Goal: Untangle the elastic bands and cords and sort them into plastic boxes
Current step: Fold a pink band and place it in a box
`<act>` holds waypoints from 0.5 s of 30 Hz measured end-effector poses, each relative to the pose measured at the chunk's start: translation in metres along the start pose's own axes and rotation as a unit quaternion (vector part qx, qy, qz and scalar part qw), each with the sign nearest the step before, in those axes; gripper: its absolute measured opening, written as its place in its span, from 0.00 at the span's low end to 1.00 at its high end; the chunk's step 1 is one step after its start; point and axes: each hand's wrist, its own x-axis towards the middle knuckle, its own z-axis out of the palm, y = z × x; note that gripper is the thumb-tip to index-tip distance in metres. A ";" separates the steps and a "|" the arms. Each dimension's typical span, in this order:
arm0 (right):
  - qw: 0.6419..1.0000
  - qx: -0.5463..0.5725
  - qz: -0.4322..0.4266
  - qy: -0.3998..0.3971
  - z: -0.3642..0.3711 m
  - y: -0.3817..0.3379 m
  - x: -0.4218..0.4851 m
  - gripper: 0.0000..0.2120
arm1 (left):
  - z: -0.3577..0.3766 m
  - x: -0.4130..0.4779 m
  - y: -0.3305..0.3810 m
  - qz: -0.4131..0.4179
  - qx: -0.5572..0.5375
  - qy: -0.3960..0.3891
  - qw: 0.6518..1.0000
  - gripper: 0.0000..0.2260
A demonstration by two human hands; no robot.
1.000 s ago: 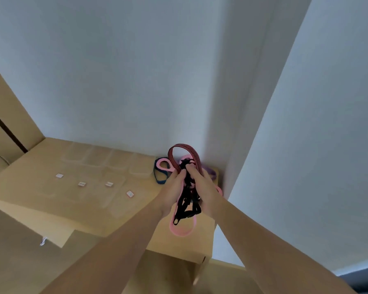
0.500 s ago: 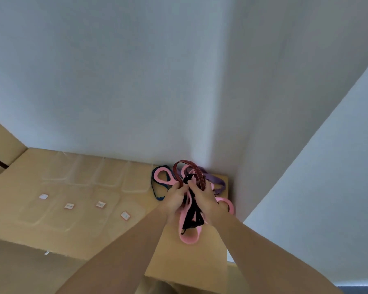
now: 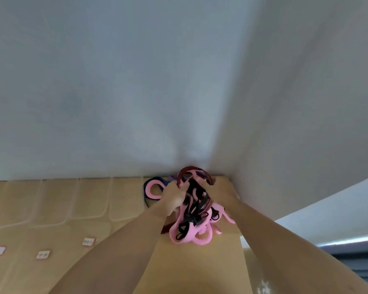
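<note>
Left hand [image 3: 172,198] and right hand [image 3: 219,190] are both clutching the tangled bunch of pink, black and dark-red elastic bands and cords [image 3: 191,223] over the far right corner of the tan table [image 3: 200,270], fingertips hiding inside it. Clear plastic boxes [image 3: 89,200] are barely showing, blurred.

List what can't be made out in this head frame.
Labels: head view, print too small and blurred to read.
Clear boxes: outlines faint, the left ones cut off by the frame edge, contents cannot be told.
Tangle of bands: piece count unclear; the left hand and right hand cover its top.
Pink loop: partly hidden behind the left hand.
</note>
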 end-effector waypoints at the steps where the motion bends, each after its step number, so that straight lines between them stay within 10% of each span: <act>1: 1.000 -0.008 -0.002 0.008 -0.005 0.001 0.004 0.29 | -0.002 0.004 -0.003 -0.001 -0.026 0.003 1.000 0.17; 5: 0.997 -0.036 -0.018 0.070 -0.007 0.008 0.009 0.21 | -0.007 0.007 -0.015 0.003 -0.076 0.036 0.996 0.13; 9: 0.978 -0.091 -0.068 0.173 0.002 -0.001 -0.002 0.19 | -0.019 0.006 -0.019 0.116 0.117 0.025 0.986 0.12; 15: 0.953 -0.161 -0.237 0.096 0.023 -0.031 -0.030 0.08 | -0.037 0.002 -0.013 0.198 0.318 -0.004 0.927 0.07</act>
